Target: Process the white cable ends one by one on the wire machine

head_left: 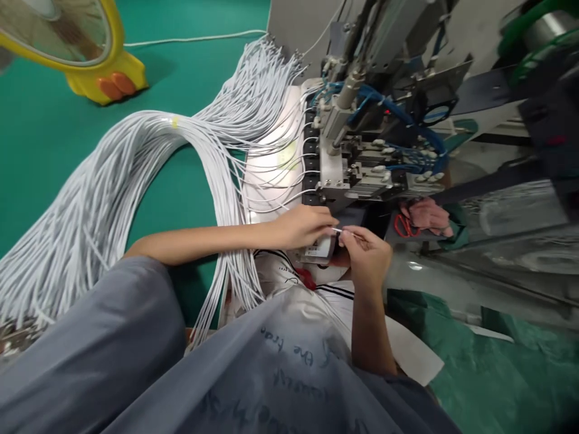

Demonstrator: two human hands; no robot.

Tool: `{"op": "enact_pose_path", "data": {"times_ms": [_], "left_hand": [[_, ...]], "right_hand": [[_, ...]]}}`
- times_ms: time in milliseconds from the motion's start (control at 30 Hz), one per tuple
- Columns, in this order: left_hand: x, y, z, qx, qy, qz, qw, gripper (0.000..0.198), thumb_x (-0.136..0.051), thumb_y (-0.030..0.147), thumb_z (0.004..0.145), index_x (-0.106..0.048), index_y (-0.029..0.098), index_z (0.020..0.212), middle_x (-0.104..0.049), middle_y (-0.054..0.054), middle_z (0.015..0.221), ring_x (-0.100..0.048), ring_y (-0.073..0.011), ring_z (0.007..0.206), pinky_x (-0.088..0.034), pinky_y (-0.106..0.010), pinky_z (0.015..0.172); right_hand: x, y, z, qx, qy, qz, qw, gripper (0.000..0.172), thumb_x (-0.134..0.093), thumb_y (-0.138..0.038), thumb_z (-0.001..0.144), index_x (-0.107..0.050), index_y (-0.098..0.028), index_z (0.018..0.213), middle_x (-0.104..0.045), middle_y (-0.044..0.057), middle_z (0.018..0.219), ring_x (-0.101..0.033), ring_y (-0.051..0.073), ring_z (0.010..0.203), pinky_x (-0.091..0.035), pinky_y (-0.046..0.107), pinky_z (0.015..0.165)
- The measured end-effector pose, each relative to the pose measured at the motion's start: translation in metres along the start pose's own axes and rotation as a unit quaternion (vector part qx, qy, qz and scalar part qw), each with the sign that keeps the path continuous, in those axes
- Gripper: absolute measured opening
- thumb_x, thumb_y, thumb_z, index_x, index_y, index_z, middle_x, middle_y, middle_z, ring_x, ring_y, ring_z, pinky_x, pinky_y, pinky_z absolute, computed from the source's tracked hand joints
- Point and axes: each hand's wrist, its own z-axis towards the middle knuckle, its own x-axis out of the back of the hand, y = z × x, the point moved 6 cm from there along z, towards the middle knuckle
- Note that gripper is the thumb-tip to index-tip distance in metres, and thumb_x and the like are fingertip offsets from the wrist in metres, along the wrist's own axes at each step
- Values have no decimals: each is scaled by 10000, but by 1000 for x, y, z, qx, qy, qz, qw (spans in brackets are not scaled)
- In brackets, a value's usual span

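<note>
A short length of thin white round cable (336, 229) spans the narrow gap between the two hands, its visible long axis running nearly crosswise to the body and dipping slightly toward the right. It is held in the air over the lap, beyond the right edge of the matte green tabletop (194, 63) and just off the near end of the row of black blocks (310, 163) along the grey metal machine with blue air tubes (332, 172). Both hands are about equally near it: the left hand (307, 226) comes in from the left, palm down, the right hand (367, 248) from below. The left thumb and fingers are closed in a pinch on the cable's left part; the right thumb and forefinger pinch its right end, leaving only a little cable bare between them. What sits at that tip is too small to tell. Just left of the left hand, the thick bundle of white cables (149, 129) drapes over the tabletop's near edge, under the forearm.
</note>
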Motion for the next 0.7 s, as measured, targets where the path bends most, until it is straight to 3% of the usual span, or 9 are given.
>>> {"op": "enact_pose_path", "data": {"times_ms": [67,133,233,400,533,700], "left_hand": [[6,-7,4,-5,38,-28,999,254,-442,185,905,-674,124,988,-642,-74,857,-598,-130,753,-464,-238,678],[9,-9,6,-7,64,-50,997,238,-467,139,874,-685,134,968,-632,-60,816,-586,-119,732,-458,-226,664],[9,-7,8,-6,70,-79,994,226,-492,131,860,-695,144,958,-626,-50,801,-578,-112,721,-456,-223,662],[9,-2,9,8,43,-145,988,194,-521,143,857,-706,136,915,-627,-39,778,-581,-105,719,-461,-219,669],[7,-7,10,48,15,-195,980,203,-506,153,863,-698,132,926,-617,-20,731,-564,-76,589,-454,-197,583],[7,-6,10,-12,-1,-120,993,255,-467,84,837,-685,113,966,-631,-48,772,-569,-107,689,-440,-215,643]], "right_hand": [[2,0,8,-21,25,91,995,147,-666,-290,731,-653,-170,816,-656,10,668,-604,124,593,-506,259,589],[-5,-1,13,-27,-2,153,988,163,-644,-319,751,-631,-185,843,-644,12,679,-604,128,610,-510,276,606],[-14,-2,15,-6,-17,173,985,144,-649,-310,757,-614,-199,842,-594,-8,682,-560,109,592,-480,255,579],[-17,-10,14,71,-3,106,992,102,-671,-271,738,-609,-189,742,-542,0,766,-507,96,610,-433,246,566],[-15,-16,16,72,-35,72,994,72,-667,-249,729,-642,-183,714,-559,14,744,-530,125,657,-432,262,573],[-6,-31,21,77,-60,-31,995,68,-653,-218,720,-690,-166,696,-562,12,663,-500,119,614,-370,252,520]]}}
